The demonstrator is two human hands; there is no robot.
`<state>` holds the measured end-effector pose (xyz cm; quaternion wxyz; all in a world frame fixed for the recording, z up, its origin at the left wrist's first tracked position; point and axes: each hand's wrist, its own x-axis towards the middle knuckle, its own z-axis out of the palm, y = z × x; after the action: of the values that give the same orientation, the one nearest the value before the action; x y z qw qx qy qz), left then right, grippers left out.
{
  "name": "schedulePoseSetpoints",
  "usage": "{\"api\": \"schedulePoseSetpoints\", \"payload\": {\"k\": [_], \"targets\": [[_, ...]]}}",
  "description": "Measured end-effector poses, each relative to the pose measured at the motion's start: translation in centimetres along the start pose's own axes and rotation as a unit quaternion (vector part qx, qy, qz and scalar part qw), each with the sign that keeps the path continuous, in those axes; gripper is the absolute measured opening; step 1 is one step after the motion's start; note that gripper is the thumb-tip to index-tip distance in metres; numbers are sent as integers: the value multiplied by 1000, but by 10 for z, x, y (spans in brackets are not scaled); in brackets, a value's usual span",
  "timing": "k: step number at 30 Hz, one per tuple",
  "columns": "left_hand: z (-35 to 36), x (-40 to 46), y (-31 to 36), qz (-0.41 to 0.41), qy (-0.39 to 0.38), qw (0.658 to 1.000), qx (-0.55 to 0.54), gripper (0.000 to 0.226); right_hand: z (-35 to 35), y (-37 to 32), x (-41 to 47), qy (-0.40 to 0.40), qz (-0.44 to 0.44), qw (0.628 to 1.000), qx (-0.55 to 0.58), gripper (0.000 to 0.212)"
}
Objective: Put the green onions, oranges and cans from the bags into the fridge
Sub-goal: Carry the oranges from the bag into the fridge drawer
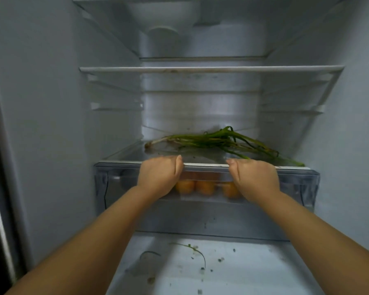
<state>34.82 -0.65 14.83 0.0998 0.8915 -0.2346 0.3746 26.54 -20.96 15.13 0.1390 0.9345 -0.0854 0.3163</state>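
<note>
Oranges (205, 186) sit inside drawer (296, 188); both hands' fingers (235, 167) grip its front.

A home kitchen, seen from inside an open household fridge (51, 124). White plastic walls, glass shelves (211, 69) with white front trim, side rails for more shelves, a round fitting high on the back wall. Below, a clear crisper drawer (296, 188) with oranges (205, 187) visible through its front. Green onions (217, 140) lying loose on the glass cover above the drawer, toward its rear right corner. Specks of dirt and a stray green strand (192, 250) on the fridge floor.
</note>
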Motion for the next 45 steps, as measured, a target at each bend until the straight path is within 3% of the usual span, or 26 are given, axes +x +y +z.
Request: {"api": "schedulePoseSetpoints", "payload": {"k": [4,8,11,12,16,21,28,33,38,45], "targets": [[4,-1,-3,8,10,999,34,85,13,0,3,101,28,994,14,46],[0,-2,1,-2,-15,1000,6,61,0,-4,-2,28,17,998,44,48],[0,-29,10,-18,3,997,-77,65,-11,-11,-22,-11,-7,997,70,55],[-1,-45,14,-21,0,994,-103,61,-12,-14,-34,11,-24,996,81,58],[-9,-103,21,5,-98,985,-139,48,-23,-16,-97,-93,-70,984,136,54],[-43,-140,29,-70,-91,972,-203,41,-52,-5,-144,-95,-44,983,150,48],[-104,-192,52,-100,-61,959,-256,31,-91,-12,-184,-79,-64,974,202,31],[-145,-277,50,-188,-44,953,-234,29,-111,-49,-228,-68,-159,955,242,31],[-183,-406,32,-302,-43,937,-170,28,-110,-116,-301,-105,-276,904,309,29],[-282,-587,14,-498,-68,861,-79,30,-138,-243,-429,-185,-389,826,364,27]]}}
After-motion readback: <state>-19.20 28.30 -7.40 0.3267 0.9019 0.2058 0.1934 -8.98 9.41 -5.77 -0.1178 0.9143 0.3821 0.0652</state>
